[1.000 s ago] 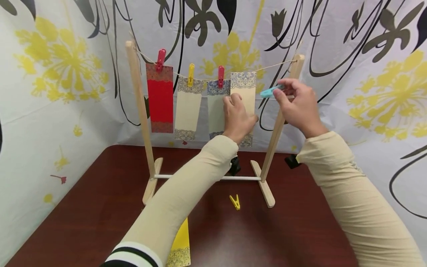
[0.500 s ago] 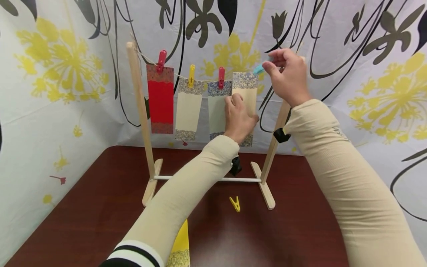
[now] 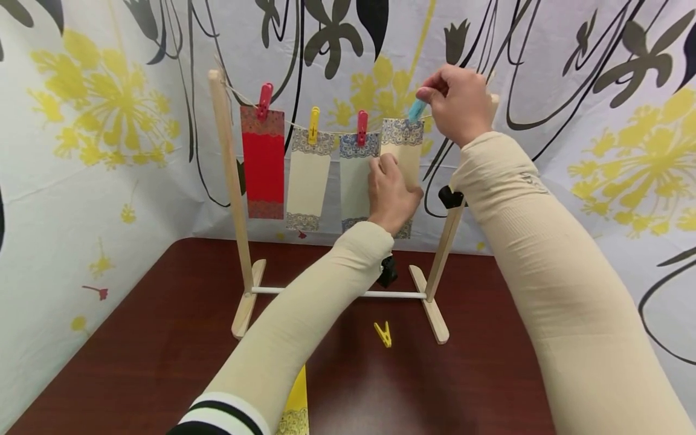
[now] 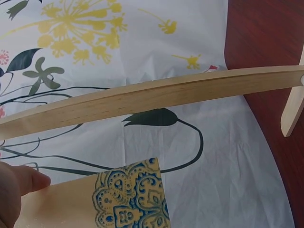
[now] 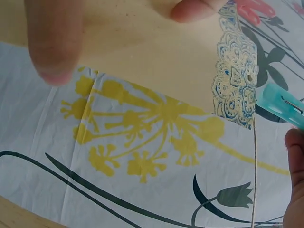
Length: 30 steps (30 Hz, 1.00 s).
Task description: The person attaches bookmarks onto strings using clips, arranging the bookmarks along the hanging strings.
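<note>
A cream paper card with a blue lace-pattern band hangs upright at the right part of the string. My left hand grips this card by its middle, thumb at the right edge; in the left wrist view the thumb lies by the card's edge. At the card's top right corner, my right hand pinches a light blue clothespin. In the right wrist view the clothespin's tip is right at the patterned top edge; whether it bites the card and string I cannot tell.
On the string hang a red card, a cream card and a grey-green card, each under a clothespin. A wooden stand carries the string. On the table lie a yellow clothespin and a yellow card, partly behind the left sleeve.
My right hand has risen and moved left, bringing the light blue clothespin from beside the card to its top edge. My left hand has stayed on the card.
</note>
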Tool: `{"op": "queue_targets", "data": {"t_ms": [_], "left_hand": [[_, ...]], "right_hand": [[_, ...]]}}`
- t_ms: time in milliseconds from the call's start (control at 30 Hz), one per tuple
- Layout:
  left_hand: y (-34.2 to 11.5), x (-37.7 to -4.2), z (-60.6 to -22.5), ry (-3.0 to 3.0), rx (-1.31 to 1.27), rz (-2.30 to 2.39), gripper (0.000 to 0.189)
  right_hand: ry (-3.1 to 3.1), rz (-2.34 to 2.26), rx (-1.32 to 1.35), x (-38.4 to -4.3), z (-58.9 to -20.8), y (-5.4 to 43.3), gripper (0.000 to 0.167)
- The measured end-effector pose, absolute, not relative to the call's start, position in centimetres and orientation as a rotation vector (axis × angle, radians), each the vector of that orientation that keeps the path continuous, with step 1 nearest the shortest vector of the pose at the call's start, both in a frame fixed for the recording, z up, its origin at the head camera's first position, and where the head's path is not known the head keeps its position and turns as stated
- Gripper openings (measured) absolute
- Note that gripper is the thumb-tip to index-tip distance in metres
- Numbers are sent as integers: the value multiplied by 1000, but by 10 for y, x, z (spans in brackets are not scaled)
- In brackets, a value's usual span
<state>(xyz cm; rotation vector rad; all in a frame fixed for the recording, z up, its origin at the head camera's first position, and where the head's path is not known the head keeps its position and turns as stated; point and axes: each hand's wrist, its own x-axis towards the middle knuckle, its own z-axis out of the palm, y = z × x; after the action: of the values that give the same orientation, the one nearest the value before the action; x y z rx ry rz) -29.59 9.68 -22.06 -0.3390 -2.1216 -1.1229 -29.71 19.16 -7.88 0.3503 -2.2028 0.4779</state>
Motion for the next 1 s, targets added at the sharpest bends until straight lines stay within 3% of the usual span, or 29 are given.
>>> {"op": "queue_targets", "data": {"t_ms": [1000], "left_hand": [[103, -297, -232, -2085, -285, -1145, 57]], "right_hand": [[-2430, 335, 449, -311, -80, 179, 28]]}}
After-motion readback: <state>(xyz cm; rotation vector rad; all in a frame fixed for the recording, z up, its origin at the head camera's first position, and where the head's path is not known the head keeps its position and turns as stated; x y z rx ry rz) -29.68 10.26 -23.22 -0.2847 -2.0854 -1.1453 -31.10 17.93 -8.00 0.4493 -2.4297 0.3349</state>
